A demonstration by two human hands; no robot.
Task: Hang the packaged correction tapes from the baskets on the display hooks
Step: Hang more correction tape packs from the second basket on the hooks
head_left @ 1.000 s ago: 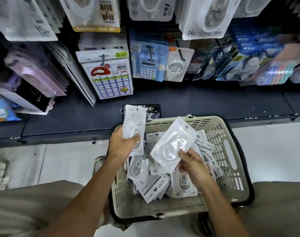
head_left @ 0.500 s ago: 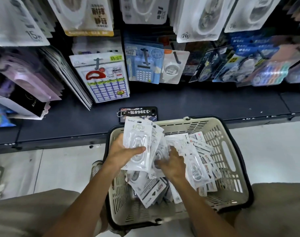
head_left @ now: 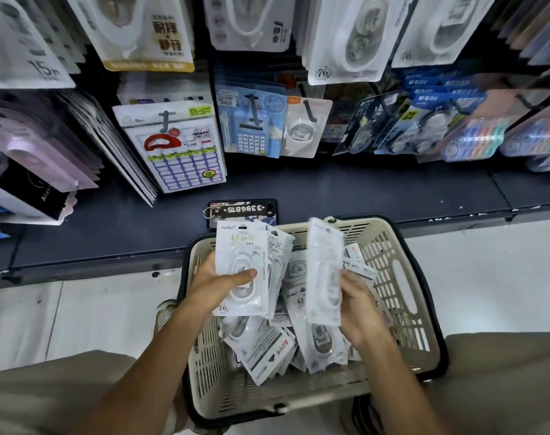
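A beige plastic basket with a black rim sits on the floor between my knees, holding several white packaged correction tapes. My left hand grips a small stack of these packs, thumb across the front one, above the basket's left side. My right hand holds one more pack upright and edge-on over the basket's middle. Display hooks carrying hung stationery run along the rack above.
A dark shelf ledge lies just beyond the basket, with a phone and number keytag on it. Hung packs crowd the rack: a label card, a blue calculator, large white tape packs. Pale floor tiles lie on both sides.
My right hand dipped into the basket pile and has come up with another pack held upright. The stack in my left hand has grown and stays above the basket's left side.
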